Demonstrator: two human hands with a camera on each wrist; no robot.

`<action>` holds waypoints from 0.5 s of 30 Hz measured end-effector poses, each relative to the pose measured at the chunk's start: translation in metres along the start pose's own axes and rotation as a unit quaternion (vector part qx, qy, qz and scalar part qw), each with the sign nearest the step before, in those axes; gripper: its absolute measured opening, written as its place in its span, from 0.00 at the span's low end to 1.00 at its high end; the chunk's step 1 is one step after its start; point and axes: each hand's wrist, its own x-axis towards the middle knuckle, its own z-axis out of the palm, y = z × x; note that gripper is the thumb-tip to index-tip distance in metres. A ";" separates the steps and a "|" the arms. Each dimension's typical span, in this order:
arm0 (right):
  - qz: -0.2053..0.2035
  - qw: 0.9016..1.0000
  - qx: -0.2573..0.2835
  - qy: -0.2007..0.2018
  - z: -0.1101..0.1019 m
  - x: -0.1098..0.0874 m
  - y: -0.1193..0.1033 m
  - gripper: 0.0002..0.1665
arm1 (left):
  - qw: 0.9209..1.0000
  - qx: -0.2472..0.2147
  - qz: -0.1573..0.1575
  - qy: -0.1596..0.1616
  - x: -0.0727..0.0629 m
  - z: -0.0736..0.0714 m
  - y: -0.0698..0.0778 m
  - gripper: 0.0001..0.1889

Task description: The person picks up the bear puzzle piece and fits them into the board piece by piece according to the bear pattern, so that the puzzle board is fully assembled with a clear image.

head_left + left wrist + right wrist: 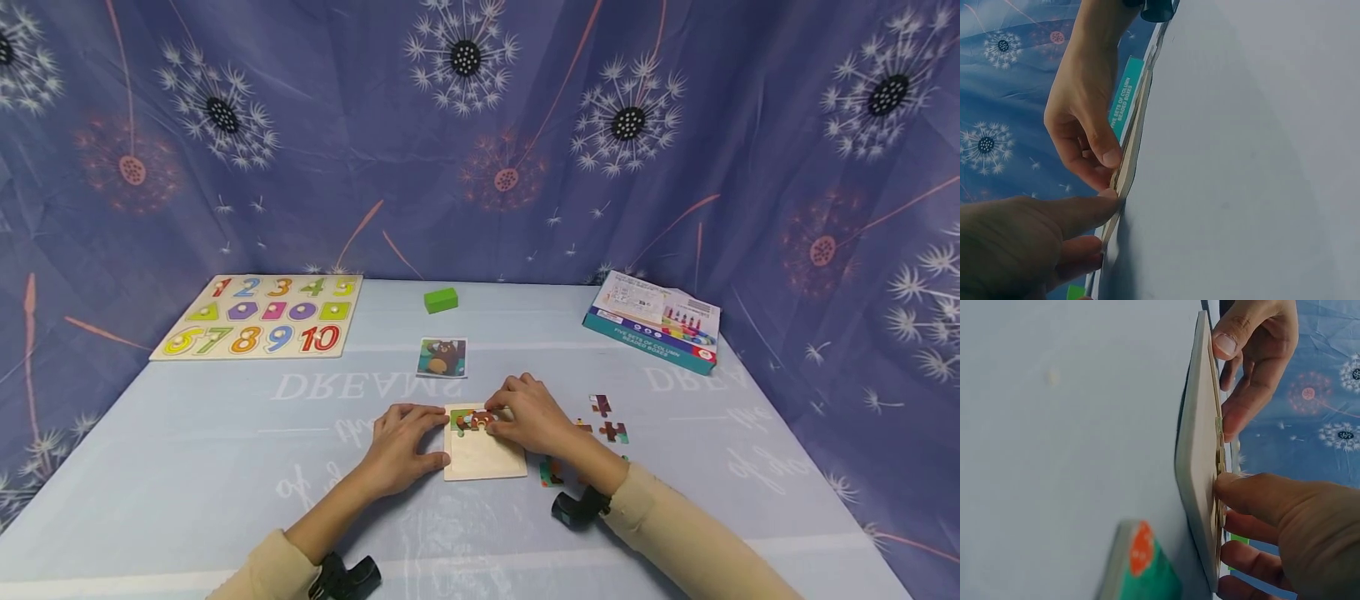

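Note:
A square wooden puzzle board [485,458] lies in front of me, with bear-picture pieces along its far side. My left hand [405,446] rests at the board's left edge, thumb and fingers spread along it. My right hand [534,417] pinches a brown puzzle piece [491,415] at the board's far right, its thumb and fingertips right on the picture. In the right wrist view the board [1194,444] appears edge-on, and the hand hides most of the piece. Loose puzzle pieces [613,432] lie to the right, some partly hidden under the right forearm.
A bear picture card [442,357] lies beyond the board, with a green block [441,300] behind it. At the back left is a number-and-shape board [258,318]. A beaded-boxes carton [652,321] lies at the back right, near the patterned curtain [480,208].

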 end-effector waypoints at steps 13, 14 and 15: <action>0.001 1.000 0.000 -0.002 0.003 0.001 0.000 0.17 | 1.000 0.013 -0.005 -0.007 0.006 -0.002 0.000 0.24; 0.000 1.000 0.000 -0.002 0.003 0.001 0.001 0.16 | 1.000 0.013 -0.005 -0.006 0.006 -0.002 0.000 0.24; -0.001 1.000 -0.001 -0.002 0.003 0.001 0.001 0.16 | 1.000 0.012 -0.004 -0.006 0.006 -0.002 0.000 0.24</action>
